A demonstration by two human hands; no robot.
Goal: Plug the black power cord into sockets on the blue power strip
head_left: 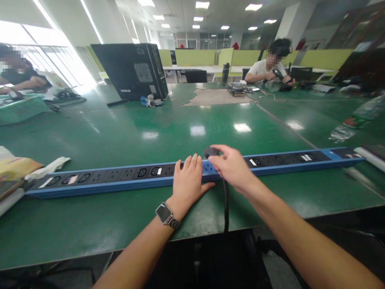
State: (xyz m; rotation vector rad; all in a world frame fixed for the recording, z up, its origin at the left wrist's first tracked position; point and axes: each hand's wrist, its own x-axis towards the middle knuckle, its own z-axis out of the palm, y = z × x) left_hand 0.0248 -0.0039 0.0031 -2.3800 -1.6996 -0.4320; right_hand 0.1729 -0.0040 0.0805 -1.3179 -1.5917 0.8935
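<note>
A long blue and black power strip (111, 185) lies across the green table, with several sockets along its top. My left hand (189, 176) rests over the strip near its middle, fingers laid across it and thumb out to the side; a watch is on that wrist. Just right of it, my right hand (233, 162) grips a black plug (211, 152) between thumb and fingers, above the strip's blue socket section. The plug's black cable (225, 204) hangs down over the table's front edge. The prongs are hidden from view.
Behind the strip, the green table (168, 140) bears a black computer case (132, 72), gloves (151, 101) and a dark bottle (225, 74). A plastic bottle (357, 120) lies at right, a green basket (21, 108) at left. Two people sit across the table.
</note>
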